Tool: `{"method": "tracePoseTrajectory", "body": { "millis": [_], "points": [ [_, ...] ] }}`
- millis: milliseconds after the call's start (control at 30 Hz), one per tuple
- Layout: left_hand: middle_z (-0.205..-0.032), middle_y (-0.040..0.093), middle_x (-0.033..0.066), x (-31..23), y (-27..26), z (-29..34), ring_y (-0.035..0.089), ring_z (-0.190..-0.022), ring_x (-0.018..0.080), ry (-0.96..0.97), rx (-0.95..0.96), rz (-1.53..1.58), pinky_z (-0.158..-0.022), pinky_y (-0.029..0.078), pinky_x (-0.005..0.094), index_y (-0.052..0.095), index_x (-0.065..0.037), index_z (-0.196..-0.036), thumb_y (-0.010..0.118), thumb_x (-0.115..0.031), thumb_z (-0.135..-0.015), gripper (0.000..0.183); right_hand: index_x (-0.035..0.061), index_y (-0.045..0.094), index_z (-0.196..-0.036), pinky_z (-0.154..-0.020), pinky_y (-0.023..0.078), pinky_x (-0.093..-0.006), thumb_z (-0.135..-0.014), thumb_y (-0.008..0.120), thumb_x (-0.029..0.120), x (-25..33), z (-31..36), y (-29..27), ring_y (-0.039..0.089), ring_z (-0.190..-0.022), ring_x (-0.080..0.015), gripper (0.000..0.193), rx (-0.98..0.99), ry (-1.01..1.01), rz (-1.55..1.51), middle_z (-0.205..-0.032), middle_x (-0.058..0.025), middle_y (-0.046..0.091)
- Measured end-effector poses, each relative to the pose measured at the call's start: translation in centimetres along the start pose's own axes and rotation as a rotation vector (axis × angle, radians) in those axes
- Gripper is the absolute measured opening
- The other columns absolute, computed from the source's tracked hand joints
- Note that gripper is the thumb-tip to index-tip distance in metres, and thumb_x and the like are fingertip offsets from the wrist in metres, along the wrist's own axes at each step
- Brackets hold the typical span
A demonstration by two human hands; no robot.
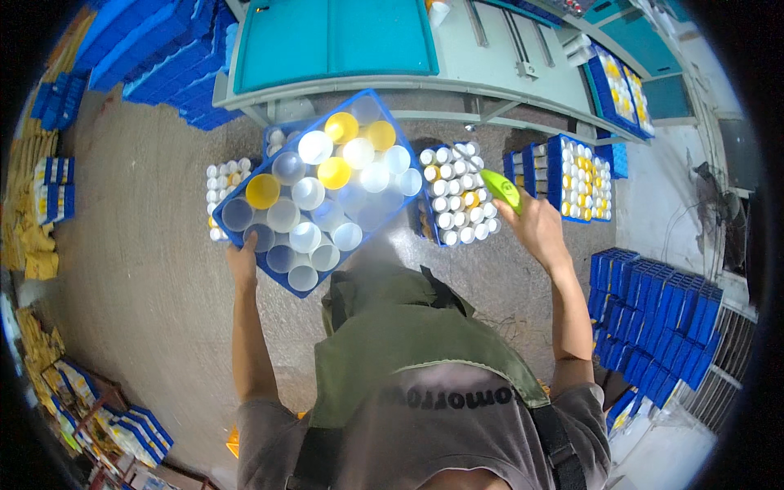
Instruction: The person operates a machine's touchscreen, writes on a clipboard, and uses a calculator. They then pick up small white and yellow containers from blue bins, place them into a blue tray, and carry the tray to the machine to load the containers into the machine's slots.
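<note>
My left hand (242, 263) grips the near left edge of a blue crate (287, 286). The crate sits at a slant in front of me and holds round, open-topped cups or tubes, mostly translucent white, such as a white cup (305, 237), with a few yellow ones, such as a yellow cup (262, 191). Its far end and what bears its weight are hidden. On the right, my right hand (535, 229) is closed around a bright green handled tool (501, 191). A thin metal shaft points from it toward the upper left, over a box of white-capped containers; the tool's exact kind is unclear.
Boxes of white and yellow capped containers (465, 196) stand beyond the crate and to the right (584, 180). A pale workbench (490, 49) with a teal panel (376, 41) runs across the far side. Blue crates are stacked far left (155, 49) and right (653, 302).
</note>
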State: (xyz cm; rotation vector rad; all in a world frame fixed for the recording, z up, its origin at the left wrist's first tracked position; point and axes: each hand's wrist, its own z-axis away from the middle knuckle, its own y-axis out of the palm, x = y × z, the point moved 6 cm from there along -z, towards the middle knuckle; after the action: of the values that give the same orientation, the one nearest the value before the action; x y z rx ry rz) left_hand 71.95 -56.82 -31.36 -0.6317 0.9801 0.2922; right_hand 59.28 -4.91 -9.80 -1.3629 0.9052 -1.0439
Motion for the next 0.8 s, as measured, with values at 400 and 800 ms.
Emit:
{"method": "tracePoseTrajectory", "body": {
  "millis": [400, 800],
  "points": [
    [-0.116, 0.064, 0.0096, -0.8, 5.4, -11.6, 0.065, -0.097, 0.0238, -0.310, -0.093, 0.696, -0.075, 0.057, 0.0371, 0.056, 0.000, -0.125, 0.064, -0.012, -0.088, 0.040, -0.0050, 0.063, -0.085, -0.056, 0.050, -0.0484, -0.092, 0.063, 0.044, -4.4, 3.3, 5.1, 0.065, -0.062, -0.0431, 0.049, 0.192, 0.454, -0.320, -0.063, -0.0255, 0.060],
    [-0.119, 0.057, 0.0137, -8.3, 25.6, -28.7, 0.058, -0.098, 0.0232, 0.405, 0.401, 0.163, -0.080, 0.049, 0.0359, 0.046, 0.002, -0.129, 0.055, -0.038, -0.095, 0.053, -0.0062, 0.061, -0.104, -0.063, 0.052, -0.0400, -0.087, 0.072, 0.024, -5.9, 14.0, 10.0, 0.069, -0.070, -0.0284, 0.036, 0.122, 0.915, -0.722, -0.078, -0.0215, 0.067]
  ]
}}
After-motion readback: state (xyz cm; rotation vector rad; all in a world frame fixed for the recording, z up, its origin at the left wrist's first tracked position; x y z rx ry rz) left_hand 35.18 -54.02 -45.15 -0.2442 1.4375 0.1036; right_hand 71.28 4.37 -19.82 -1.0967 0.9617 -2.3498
